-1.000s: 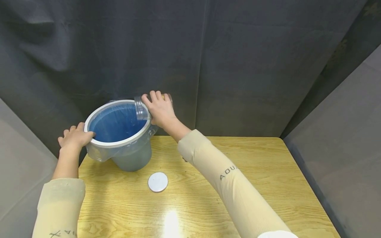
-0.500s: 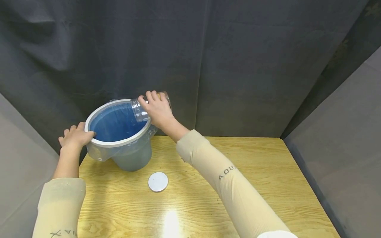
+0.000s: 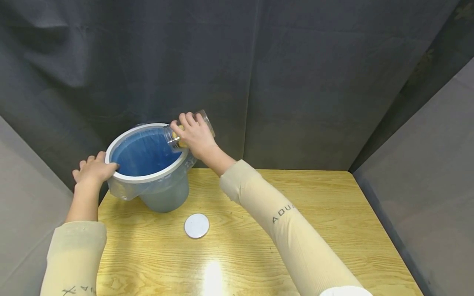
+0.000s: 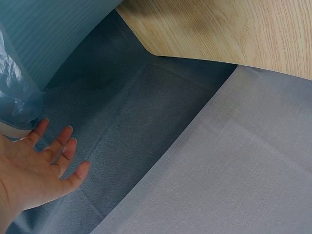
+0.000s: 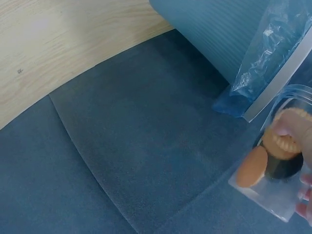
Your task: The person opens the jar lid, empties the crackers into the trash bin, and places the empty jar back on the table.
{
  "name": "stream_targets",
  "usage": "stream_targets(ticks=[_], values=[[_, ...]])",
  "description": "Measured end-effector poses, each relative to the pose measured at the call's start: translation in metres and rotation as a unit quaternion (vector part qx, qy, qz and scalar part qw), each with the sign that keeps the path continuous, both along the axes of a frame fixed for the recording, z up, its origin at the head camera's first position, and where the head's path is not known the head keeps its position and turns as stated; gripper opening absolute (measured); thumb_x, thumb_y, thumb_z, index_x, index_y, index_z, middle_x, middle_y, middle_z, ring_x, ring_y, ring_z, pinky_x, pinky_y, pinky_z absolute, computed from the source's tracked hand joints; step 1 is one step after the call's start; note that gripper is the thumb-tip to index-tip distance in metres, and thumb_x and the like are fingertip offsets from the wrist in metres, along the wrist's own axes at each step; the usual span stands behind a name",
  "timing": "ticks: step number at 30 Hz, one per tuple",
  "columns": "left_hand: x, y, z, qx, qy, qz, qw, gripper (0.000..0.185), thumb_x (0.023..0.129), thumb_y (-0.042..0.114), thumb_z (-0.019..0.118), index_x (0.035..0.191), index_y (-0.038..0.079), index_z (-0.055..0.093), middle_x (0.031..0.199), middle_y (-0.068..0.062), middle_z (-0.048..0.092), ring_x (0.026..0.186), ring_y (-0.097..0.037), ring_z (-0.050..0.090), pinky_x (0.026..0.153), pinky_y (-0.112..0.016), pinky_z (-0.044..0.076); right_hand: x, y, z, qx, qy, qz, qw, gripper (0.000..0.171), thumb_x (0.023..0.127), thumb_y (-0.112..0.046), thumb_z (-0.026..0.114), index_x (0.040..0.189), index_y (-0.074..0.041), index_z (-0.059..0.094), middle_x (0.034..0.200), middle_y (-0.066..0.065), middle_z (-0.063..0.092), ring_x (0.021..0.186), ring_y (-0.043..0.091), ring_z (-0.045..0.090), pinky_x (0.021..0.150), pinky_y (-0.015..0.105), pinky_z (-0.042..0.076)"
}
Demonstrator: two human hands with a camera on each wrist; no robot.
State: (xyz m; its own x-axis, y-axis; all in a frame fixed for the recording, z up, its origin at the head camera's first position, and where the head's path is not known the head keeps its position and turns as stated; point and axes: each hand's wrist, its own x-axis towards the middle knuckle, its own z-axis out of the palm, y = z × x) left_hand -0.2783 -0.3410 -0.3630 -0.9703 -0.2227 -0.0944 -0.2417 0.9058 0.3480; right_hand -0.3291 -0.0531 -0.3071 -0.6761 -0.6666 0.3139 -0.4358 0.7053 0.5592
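A clear plastic jar is tilted in my right hand, its mouth over the right side of the trash bin's rim. The right wrist view shows round biscuits inside the jar, tan and dark, with my right hand gripping its side. The trash bin has a white rim ring and a blue inside, with a clear bag liner folded over the edge. My left hand holds the near left rim, thumb over the inner edge and fingers spread outside. The bin's bottom inside is hidden.
A white round lid lies on the wooden table in front of the bin. Dark curtain hangs close behind the bin, and grey panels stand at both sides.
The jar has tipped further, its base rising and its mouth pointing more down into the bin. Yellowish biscuits have slid toward the mouth. My left hand stays on the rim.
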Motion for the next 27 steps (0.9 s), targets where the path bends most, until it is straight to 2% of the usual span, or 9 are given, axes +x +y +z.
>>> stream_targets(ticks=[6,15,27], values=[[0.0005,0.0005,0.0001,0.0,-0.001,-0.002,1.0,0.071,0.088,0.04,0.043,0.137,-0.006,0.02,0.129,-0.04,0.023,0.113,-0.056,0.018,0.088,-0.07,0.017,-0.0003,-0.0005,0.0023,0.024,-0.011,0.004,1.0,0.074,0.072,-0.027,0.07,0.131,-0.019,0.026,0.135,0.011,0.031,0.124,0.027,0.031,0.104,0.039,0.028],[0.0001,0.0011,0.0018,0.002,-0.001,-0.004,1.0,0.071,0.088,0.04,0.042,0.137,-0.006,0.02,0.129,-0.04,0.023,0.113,-0.056,0.017,0.088,-0.07,0.016,-0.0023,0.0007,0.0046,0.016,0.019,0.027,0.999,0.067,0.074,-0.021,0.067,0.13,-0.02,0.03,0.136,0.01,0.032,0.124,0.026,0.031,0.105,0.039,0.024],[0.0005,0.0006,0.0008,0.0,-0.005,-0.003,1.0,0.071,0.088,0.04,0.043,0.137,-0.006,0.02,0.129,-0.04,0.023,0.113,-0.056,0.017,0.088,-0.07,0.016,0.0007,0.0015,0.0081,0.033,0.058,0.071,0.995,0.065,0.078,-0.019,0.065,0.133,-0.024,0.03,0.14,0.007,0.03,0.128,0.024,0.028,0.11,0.036,0.015]])
